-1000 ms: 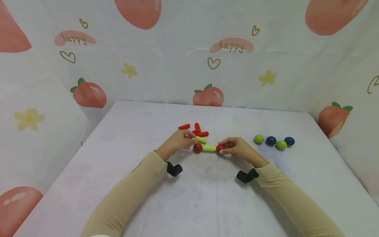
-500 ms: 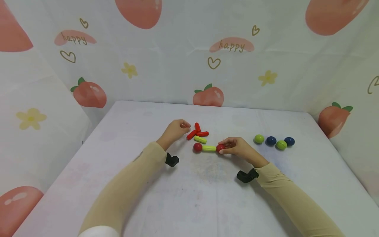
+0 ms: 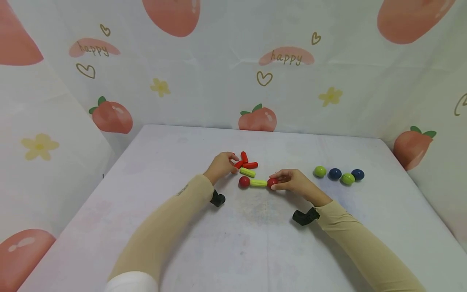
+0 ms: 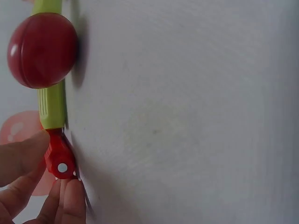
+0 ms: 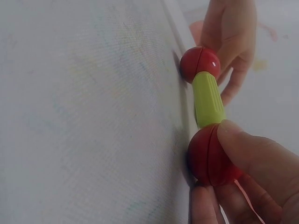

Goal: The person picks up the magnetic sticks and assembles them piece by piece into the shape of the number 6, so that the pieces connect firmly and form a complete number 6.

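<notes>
The white table (image 3: 255, 251) fills the lower frame. Its back edge crosses above the centre, along a fruit-printed backdrop (image 3: 204, 93); its sides slant outward to the lower left and toward the right border. You have a broad stretch of tabletop between your tan sleeves at lower centre, and more at centre left and beyond the pieces, up to the back edge. At centre right, two green balls (image 3: 320, 171) and two blue balls (image 3: 335, 174) sit in a loose cluster beside your right hand (image 3: 296, 184), leaving less room there.

Your forearms angle in from the lower corners, a black camera (image 3: 305, 217) at each wrist. Your right hand, near the centre, reaches leftward, thumb and fingers pinching the right red ball (image 3: 272, 183). A green stick (image 3: 258, 183) runs from it to the left red ball (image 3: 244, 181), touching both.

Your left hand (image 3: 219, 165), just left of centre, reaches to the upper right, its fingers narrowed round a red stick (image 3: 238, 164). A second green stick (image 3: 247, 172) lies just to the right of those fingertips, with two more red sticks (image 3: 250, 165) above it.
</notes>
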Demonstrator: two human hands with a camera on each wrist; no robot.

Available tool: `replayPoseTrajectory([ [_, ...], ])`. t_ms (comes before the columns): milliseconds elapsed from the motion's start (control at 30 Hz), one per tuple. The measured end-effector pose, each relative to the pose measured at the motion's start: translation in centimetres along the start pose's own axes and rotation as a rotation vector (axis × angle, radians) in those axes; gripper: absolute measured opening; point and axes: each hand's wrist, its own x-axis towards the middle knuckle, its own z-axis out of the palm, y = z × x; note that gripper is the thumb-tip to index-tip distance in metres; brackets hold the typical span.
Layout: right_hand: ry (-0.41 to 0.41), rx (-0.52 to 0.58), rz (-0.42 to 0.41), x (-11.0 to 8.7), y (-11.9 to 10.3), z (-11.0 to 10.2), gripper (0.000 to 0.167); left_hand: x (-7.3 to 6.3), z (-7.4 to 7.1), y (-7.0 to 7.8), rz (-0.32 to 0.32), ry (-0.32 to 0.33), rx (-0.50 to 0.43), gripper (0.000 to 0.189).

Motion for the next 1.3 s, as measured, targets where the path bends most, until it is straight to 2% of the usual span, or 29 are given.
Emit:
replayPoseTrajectory([
  [400, -0.004, 0.015, 0.008, 0.1, 0.1, -0.1, 0.04, 0.0, 0.4, 0.7, -0.066, 0.012, 0.06, 0.032],
  [633, 0.005, 0.001, 0.012, 0.0, 0.1, 0.0, 0.043, -0.3, 0.3, 0.5, -0.089, 0.012, 0.019, 0.031],
  [833, 0.013, -0.014, -0.005, 0.0, 0.2, 0.1, 0.046, -0.8, -0.2, 0.2, -0.099, 0.049, -0.015, 0.03],
  [1033, 0.019, -0.003, 0.023, -0.1, 0.0, 0.1, 0.045, -1.9, -1.6, 0.4, -0.059, 0.053, -0.067, 0.032],
  [1300, 0.01, 0.011, 0.027, 0.1, 0.1, 0.2, 0.043, -4.7, -3.5, 0.2, 0.013, 0.034, -0.184, 0.034],
])
